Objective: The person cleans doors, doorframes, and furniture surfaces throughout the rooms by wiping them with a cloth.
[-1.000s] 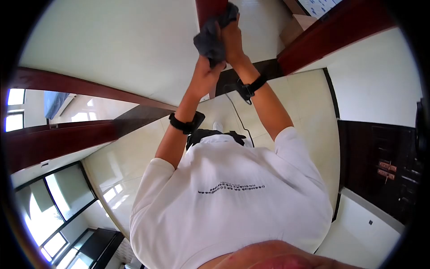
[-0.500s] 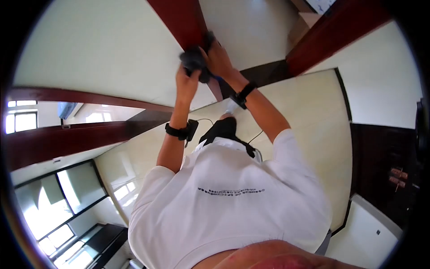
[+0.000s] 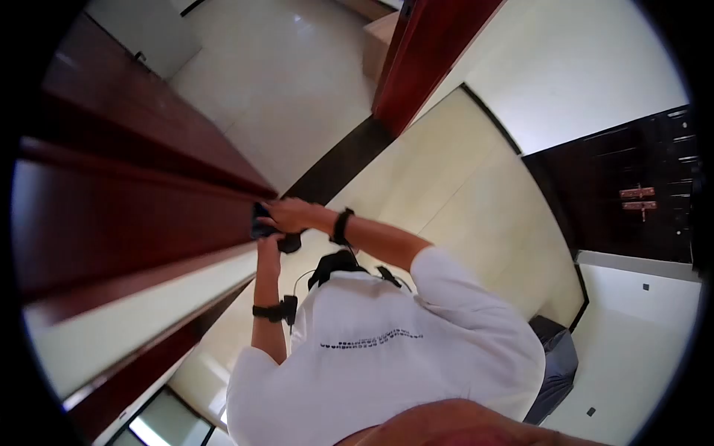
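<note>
A dark, soft-looking cloth (image 3: 262, 221) is bunched in my hands against the lower part of the red-brown door frame (image 3: 163, 212). My right hand (image 3: 292, 214) lies across it, its fingers curled over the cloth. Just below, my left hand (image 3: 269, 247) is closed at the cloth's lower edge, its fingers partly hidden. Another dark fold (image 3: 290, 242) hangs beneath my right hand. Both wrists carry black straps; the left one has a small black box (image 3: 288, 308).
A dark threshold strip (image 3: 346, 160) crosses the doorway, with another red-brown frame (image 3: 431, 59) opposite. A cardboard box (image 3: 379, 44) stands in the room beyond. Dark double doors (image 3: 625, 193) are at right. A dark grey bag-like object (image 3: 554, 364) sits behind me at lower right.
My view has turned, and the door frame now spreads across the left side. Both hands and the cloth have moved lower and left in view, along the frame.
</note>
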